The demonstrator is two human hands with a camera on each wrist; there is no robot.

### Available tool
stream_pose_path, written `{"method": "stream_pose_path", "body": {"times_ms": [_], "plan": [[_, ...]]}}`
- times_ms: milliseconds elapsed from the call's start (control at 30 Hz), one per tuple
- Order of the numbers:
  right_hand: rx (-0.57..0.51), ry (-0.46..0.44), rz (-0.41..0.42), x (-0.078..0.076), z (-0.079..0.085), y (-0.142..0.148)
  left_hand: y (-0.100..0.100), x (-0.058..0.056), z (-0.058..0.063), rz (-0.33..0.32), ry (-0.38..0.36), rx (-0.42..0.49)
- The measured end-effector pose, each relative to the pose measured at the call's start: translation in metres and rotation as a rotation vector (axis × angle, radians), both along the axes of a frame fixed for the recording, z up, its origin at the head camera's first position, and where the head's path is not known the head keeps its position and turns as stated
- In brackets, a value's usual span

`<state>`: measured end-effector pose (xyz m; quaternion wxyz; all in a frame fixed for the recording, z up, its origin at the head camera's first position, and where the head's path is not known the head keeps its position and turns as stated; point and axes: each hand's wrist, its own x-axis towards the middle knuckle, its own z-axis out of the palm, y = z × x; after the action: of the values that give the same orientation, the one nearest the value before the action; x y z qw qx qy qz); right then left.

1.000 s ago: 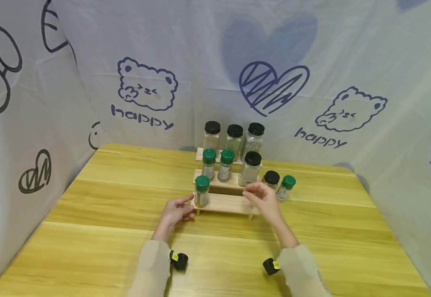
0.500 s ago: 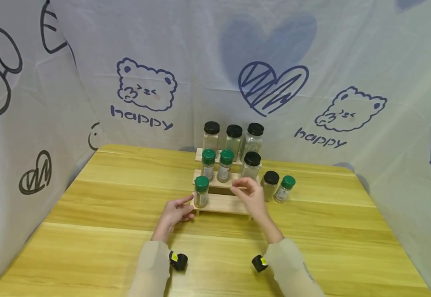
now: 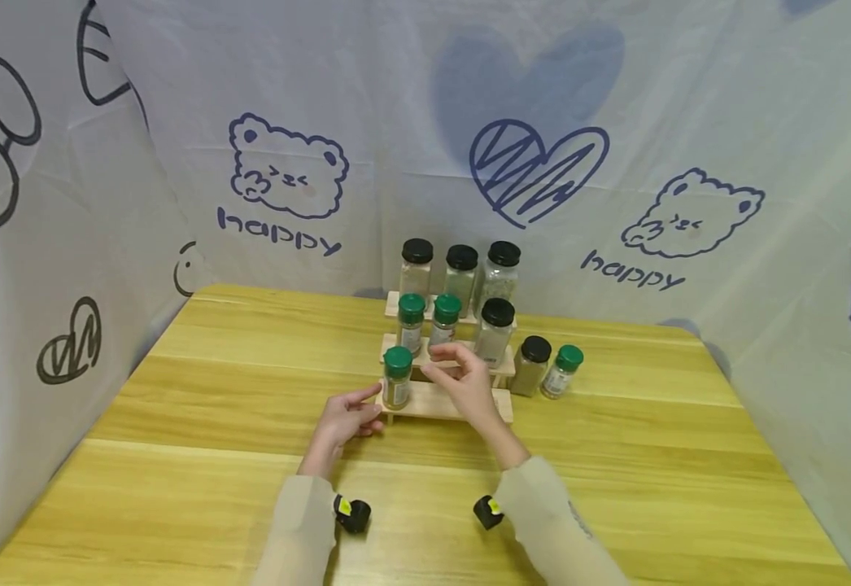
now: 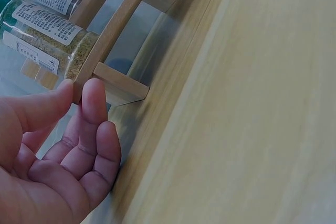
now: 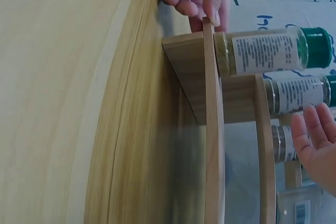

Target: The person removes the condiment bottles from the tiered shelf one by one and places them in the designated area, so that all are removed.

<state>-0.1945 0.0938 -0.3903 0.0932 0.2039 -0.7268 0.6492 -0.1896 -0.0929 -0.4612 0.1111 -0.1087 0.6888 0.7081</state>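
Observation:
A three-step wooden spice rack point(image 3: 443, 402) stands on the table. My left hand point(image 3: 344, 422) pinches the left end of its lowest shelf between thumb and index finger, as the left wrist view shows. On that shelf a green-capped spice jar point(image 3: 397, 379) stands upright at the left. My right hand point(image 3: 465, 386) hovers over the lowest shelf, just right of this jar, fingers extended and holding nothing. The middle shelf bears two green-capped jars, the left one point(image 3: 411, 325) among them, and a black-capped jar point(image 3: 495, 331). My right fingers partly cover the other green-capped jar point(image 3: 446, 317).
Several black-capped jars, including a left one point(image 3: 416, 265), fill the top shelf. Right of the rack, a black-capped jar point(image 3: 530, 366) and a green-capped jar point(image 3: 562, 372) stand on the wooden table point(image 3: 660, 456). A printed cloth point(image 3: 411, 106) hangs behind.
My right hand has moved left along the lowest shelf toward its green-capped jar, uncovering the black-capped jar on the table. My left hand has stayed at the rack's left end.

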Motion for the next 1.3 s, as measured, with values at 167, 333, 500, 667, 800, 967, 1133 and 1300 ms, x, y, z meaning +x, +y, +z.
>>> {"method": "stream_pose_path", "body": {"times_ms": [167,333,500,667,800,967,1133,1300], "plan": [[0.010,0.016,0.056,-0.002,-0.001,-0.008,0.000,0.001,0.000,-0.002,0.015,0.000],[0.009,0.065,0.087,-0.003,-0.003,-0.016,0.000,0.000,0.000,-0.005,0.011,-0.006],[-0.002,0.057,0.113,-0.004,-0.006,-0.021,0.000,0.000,0.000,-0.008,-0.001,-0.006],[-0.003,0.078,0.113,-0.005,-0.006,-0.024,0.000,-0.001,-0.001,-0.017,0.010,-0.003],[0.012,0.094,0.101,-0.004,-0.005,-0.025,-0.001,-0.001,-0.002,-0.016,0.010,-0.001],[0.025,0.096,0.088,-0.002,-0.002,-0.026,-0.001,-0.002,-0.003,-0.011,0.000,-0.009],[0.040,0.111,0.068,0.002,-0.001,-0.026,-0.001,-0.002,-0.003,-0.008,0.001,-0.013],[0.048,0.135,0.046,0.004,-0.001,-0.024,-0.001,-0.002,-0.003,-0.010,0.001,-0.015]]}}
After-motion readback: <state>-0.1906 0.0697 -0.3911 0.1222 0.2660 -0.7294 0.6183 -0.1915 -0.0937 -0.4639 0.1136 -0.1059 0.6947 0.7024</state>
